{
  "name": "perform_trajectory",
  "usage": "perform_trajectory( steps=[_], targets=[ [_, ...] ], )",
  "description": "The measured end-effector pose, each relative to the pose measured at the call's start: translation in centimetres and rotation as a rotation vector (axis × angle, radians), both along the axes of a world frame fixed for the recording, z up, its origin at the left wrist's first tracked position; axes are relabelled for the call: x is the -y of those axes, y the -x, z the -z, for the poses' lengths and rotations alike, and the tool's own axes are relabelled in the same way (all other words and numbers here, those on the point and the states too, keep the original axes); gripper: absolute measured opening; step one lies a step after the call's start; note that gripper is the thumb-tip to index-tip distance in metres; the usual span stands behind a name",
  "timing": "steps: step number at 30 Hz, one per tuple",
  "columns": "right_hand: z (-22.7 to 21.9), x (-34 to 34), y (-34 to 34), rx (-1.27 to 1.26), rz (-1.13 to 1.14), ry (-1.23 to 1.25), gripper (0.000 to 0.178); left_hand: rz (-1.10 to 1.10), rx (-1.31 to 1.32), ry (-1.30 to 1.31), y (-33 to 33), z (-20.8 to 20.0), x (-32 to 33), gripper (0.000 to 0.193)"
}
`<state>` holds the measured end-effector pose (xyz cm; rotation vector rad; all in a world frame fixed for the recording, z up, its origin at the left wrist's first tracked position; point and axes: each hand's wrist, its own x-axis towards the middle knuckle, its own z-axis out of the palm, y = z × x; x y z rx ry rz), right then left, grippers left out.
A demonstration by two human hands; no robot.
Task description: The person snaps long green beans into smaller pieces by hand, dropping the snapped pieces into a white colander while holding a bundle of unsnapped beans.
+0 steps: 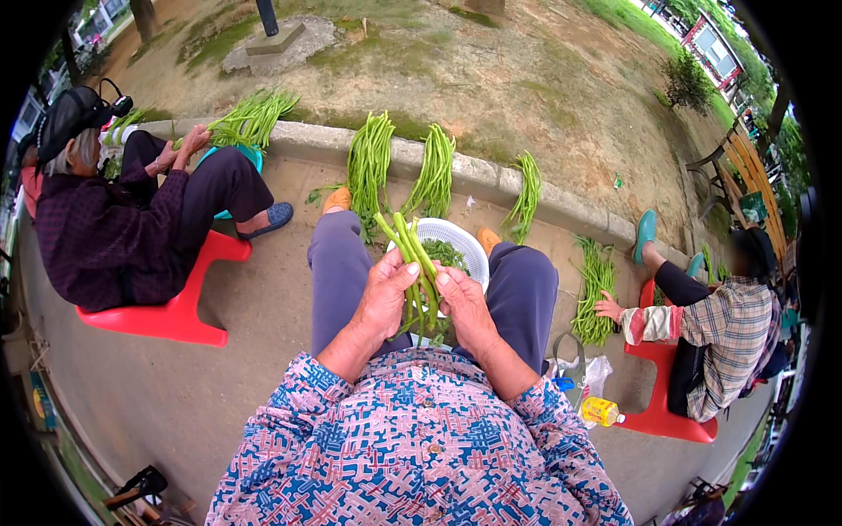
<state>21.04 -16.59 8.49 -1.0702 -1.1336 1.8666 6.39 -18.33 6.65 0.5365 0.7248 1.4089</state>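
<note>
- Outdoor paved ground [246,386] spreads around the wearer, with a low concrete curb [478,174] crossing at 12 o'clock and bare soil [438,79] beyond; the lens's black rim cuts off every corner.
- At 10 o'clock, a person in a dark jacket [96,228] sits on a red stool [162,307], holding green stems; a teal basin [254,158] is mostly hidden behind their knee.
- At 11 and 12 o'clock, two bundles of green stalks [370,162] lean on the curb.
- Near the centre, toward 8 o'clock, the wearer's left hand [379,298] presses its thumb against a few long green stalks [412,245]; its other fingers curl underneath, partly hidden.
- Just beyond, a white basket [478,252] holds leafy greens [445,254]; hands and stalks cover its near side.
- Toward 5 o'clock of centre, the right hand [468,309] pinches the same stalks between thumb and fingers, the fingertips hard to make out.
- At 2 o'clock, a thinner bundle [526,200] rests against the curb.
- At 3 o'clock, a person in a plaid shirt [732,324], head blurred, spreads one hand over another bundle [596,285].
- At 4 o'clock lies a yellow-labelled bottle [601,410] beside a translucent bag [596,373].
</note>
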Motion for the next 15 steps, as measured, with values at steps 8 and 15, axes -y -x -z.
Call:
perform_trajectory(
  steps=[8,15],
  targets=[
    [2.2,0.1,-0.3,0.291,0.104,-0.665,0.021,-0.140,-0.093,0.053,-0.8,-0.2,0.2,0.016],
    [1.7,0.1,0.0,0.038,0.122,-0.229,0.028,-0.177,-0.147,0.027,-0.6,0.3,0.3,0.013]
  ],
)
